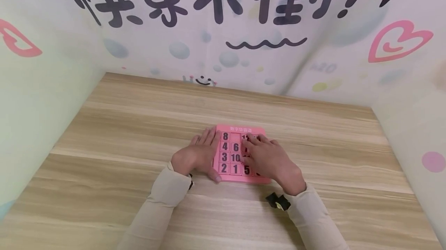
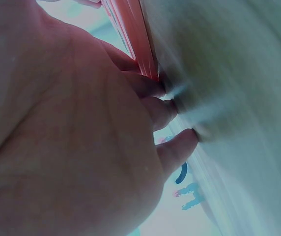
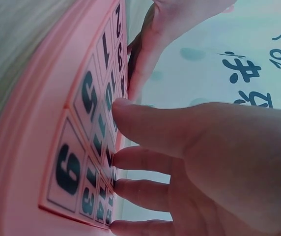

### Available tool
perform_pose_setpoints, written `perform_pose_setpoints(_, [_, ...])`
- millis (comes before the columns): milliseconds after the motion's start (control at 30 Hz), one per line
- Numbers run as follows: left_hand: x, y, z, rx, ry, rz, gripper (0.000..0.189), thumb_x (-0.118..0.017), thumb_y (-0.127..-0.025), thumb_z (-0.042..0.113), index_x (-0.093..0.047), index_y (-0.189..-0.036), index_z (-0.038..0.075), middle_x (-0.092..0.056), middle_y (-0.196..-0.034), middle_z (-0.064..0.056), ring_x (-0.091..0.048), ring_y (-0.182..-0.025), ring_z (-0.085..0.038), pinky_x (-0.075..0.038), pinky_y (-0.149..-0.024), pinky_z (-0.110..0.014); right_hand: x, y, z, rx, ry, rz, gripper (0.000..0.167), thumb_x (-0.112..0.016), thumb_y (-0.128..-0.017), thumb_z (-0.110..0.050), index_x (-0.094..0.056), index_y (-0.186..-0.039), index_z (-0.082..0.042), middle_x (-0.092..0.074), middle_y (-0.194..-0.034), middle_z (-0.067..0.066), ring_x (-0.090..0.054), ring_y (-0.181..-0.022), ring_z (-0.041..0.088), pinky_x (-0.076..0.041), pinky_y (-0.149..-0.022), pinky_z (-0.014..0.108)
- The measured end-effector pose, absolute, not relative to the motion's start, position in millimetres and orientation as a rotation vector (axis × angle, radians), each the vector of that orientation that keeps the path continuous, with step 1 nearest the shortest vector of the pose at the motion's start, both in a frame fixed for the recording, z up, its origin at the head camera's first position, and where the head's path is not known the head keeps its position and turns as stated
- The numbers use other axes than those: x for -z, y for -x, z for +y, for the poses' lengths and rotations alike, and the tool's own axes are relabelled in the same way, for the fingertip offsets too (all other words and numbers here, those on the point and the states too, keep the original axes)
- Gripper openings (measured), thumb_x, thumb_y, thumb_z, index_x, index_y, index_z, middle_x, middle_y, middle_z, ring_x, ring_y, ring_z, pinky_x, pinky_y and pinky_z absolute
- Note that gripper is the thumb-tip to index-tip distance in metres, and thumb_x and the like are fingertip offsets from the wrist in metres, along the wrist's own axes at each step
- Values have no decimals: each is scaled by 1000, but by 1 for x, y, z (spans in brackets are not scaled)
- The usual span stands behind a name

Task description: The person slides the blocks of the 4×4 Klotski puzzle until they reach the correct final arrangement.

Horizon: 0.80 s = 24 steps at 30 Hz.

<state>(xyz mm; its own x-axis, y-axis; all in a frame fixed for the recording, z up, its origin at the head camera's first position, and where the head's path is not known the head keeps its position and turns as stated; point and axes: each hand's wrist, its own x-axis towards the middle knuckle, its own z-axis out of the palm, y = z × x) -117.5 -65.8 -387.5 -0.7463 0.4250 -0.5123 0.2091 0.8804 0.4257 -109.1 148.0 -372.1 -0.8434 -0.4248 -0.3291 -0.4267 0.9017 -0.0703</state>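
A pink sliding number puzzle (image 1: 240, 179) lies flat on the table, with black numbers on square tiles. Its top row has a bare slot (image 1: 235, 137) just right of the 8 tile (image 1: 225, 136). My left hand (image 1: 198, 155) lies along the puzzle's left side, thumb at the lower left corner; in the left wrist view, fingertips (image 2: 182, 145) reach down to the table. Over the right-hand columns is my right hand (image 1: 270, 159), fingers extended and fingertips touching tiles, partly hiding them. The right wrist view shows the thumb (image 3: 140, 118) on the tiles near the 10 and 11.
The wooden table (image 1: 115, 134) spreads around the puzzle. A white printed backdrop (image 1: 209, 56) with large black characters stands behind it, and pale side walls (image 1: 35, 107) close in at left and right. Dark straps (image 1: 278, 201) sit at the wrists.
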Motion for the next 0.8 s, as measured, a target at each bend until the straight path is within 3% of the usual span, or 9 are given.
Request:
perform_pose_setpoints(400, [388,117,-64,-433,-475,2433,140,-88,-66,51,6,-159,6,16,-165,-11,14,-153,-28,2,-125,-47,370,108,150,-7,633,2739,62,-54,-99,-46,-44,-151,-13,-35,-159,11,-33,-145,39,-32,-113,62])
perform_pose_setpoints(800, [387,117,-67,-411,-481,2436,139,-87,-66,53,5,-159,6,15,-166,-12,14,-152,-29,1,-125,-48,374,108,126,-10,749,2775,64,-55,-99,-47,-37,-155,-22,-29,-162,6,-27,-148,38,-29,-116,61])
